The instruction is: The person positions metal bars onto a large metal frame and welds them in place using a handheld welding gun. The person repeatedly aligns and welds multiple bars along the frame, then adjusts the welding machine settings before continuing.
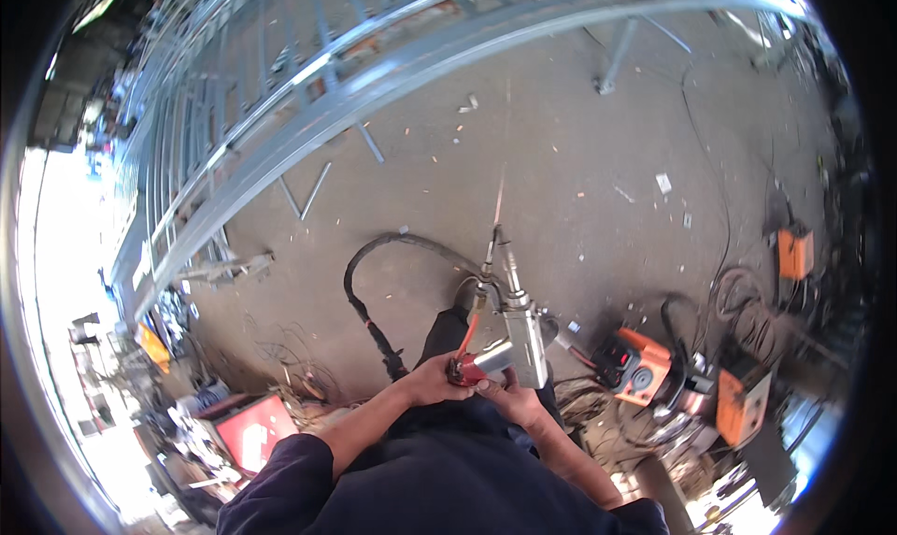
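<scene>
In front of my body I hold what looks like a welding gun [526,343], with a silver block-shaped body and two thin nozzles pointing away from me. My left hand [430,383] is closed around its red part [462,371] on the left side. Close by, my right hand [513,403] grips the lower end, its fingers partly hidden by the silver body. A thick black hose [364,315] loops out to the left from near the nozzles and comes back toward my left hand. My dark shoe shows just behind the gun.
A long grey metal frame [392,88] with many bars spans the far and left side. Loose metal strips [316,191] lie below it. At right stand orange-and-black machines [645,365], an orange box [795,254] and tangled cables [743,297]. A red box [252,432] sits near left; scraps dot the floor.
</scene>
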The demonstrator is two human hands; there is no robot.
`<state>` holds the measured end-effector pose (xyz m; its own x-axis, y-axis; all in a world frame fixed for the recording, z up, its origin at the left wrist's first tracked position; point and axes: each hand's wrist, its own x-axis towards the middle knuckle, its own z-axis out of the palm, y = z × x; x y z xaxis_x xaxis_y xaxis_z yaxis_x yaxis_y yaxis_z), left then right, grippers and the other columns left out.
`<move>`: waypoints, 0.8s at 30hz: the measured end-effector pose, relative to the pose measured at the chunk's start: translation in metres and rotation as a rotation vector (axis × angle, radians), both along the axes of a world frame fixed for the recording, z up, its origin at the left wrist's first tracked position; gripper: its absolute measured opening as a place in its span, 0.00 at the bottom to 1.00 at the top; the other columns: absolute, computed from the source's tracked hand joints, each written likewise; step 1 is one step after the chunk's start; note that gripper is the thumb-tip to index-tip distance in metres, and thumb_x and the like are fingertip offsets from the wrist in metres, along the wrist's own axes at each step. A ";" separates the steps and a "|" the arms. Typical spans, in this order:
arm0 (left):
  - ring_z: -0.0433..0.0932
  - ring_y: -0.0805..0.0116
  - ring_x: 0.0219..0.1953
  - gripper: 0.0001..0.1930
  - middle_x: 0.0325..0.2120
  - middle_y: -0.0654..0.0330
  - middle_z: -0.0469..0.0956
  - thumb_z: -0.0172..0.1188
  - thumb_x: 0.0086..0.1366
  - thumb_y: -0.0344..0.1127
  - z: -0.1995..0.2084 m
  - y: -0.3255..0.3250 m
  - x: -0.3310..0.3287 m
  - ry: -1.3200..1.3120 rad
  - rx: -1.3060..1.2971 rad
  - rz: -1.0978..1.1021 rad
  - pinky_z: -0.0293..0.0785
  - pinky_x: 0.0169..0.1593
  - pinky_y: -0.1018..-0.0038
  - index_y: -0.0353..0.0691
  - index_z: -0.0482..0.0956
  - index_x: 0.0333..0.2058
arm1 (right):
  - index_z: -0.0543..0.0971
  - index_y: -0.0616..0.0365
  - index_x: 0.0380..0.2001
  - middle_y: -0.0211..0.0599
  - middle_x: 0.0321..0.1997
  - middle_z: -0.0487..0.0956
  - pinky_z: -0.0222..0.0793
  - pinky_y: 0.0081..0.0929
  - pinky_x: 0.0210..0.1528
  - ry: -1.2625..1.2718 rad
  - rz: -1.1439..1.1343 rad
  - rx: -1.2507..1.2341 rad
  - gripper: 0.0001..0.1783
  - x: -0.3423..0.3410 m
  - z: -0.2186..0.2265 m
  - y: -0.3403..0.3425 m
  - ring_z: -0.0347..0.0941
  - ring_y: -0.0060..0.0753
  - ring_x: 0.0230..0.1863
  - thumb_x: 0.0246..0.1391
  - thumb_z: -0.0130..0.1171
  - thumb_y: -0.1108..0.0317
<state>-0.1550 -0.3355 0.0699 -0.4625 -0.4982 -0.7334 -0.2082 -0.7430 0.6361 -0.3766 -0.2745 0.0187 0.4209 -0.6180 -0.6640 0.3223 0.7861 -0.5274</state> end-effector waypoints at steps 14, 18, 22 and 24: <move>0.77 0.70 0.53 0.38 0.50 0.57 0.79 0.73 0.64 0.39 0.024 -0.061 0.087 0.162 0.027 -0.149 0.75 0.58 0.70 0.34 0.63 0.67 | 0.63 0.56 0.68 0.40 0.57 0.74 0.79 0.43 0.51 -0.066 -0.638 -0.044 0.32 0.133 0.077 -0.117 0.78 0.38 0.47 0.64 0.59 0.64; 0.80 0.69 0.44 0.37 0.44 0.57 0.81 0.73 0.62 0.41 0.026 -0.067 0.134 0.099 0.056 -0.198 0.77 0.53 0.70 0.34 0.66 0.64 | 0.69 0.54 0.61 0.38 0.52 0.77 0.81 0.42 0.47 -0.061 -0.700 0.124 0.24 0.181 0.041 -0.113 0.79 0.36 0.43 0.63 0.59 0.69; 0.79 0.70 0.48 0.41 0.44 0.57 0.79 0.75 0.60 0.45 -0.002 -0.042 0.185 0.064 -0.012 -0.144 0.76 0.55 0.70 0.32 0.64 0.64 | 0.73 0.53 0.58 0.35 0.44 0.79 0.82 0.38 0.43 -0.020 -0.647 0.240 0.19 0.226 0.034 -0.134 0.80 0.35 0.40 0.64 0.60 0.68; 0.80 0.63 0.53 0.43 0.51 0.52 0.81 0.73 0.61 0.51 -0.012 -0.022 0.220 -0.013 -0.005 -0.219 0.75 0.59 0.67 0.33 0.66 0.67 | 0.73 0.53 0.58 0.34 0.44 0.79 0.82 0.40 0.41 -0.010 -0.602 0.235 0.19 0.242 0.039 -0.153 0.80 0.35 0.40 0.65 0.60 0.68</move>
<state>0.0645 -0.3579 0.0579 -0.5503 -0.3905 -0.7380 -0.3727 -0.6761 0.6356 -0.1345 -0.4271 0.0573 0.0530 -0.5867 -0.8081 0.7470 0.5604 -0.3578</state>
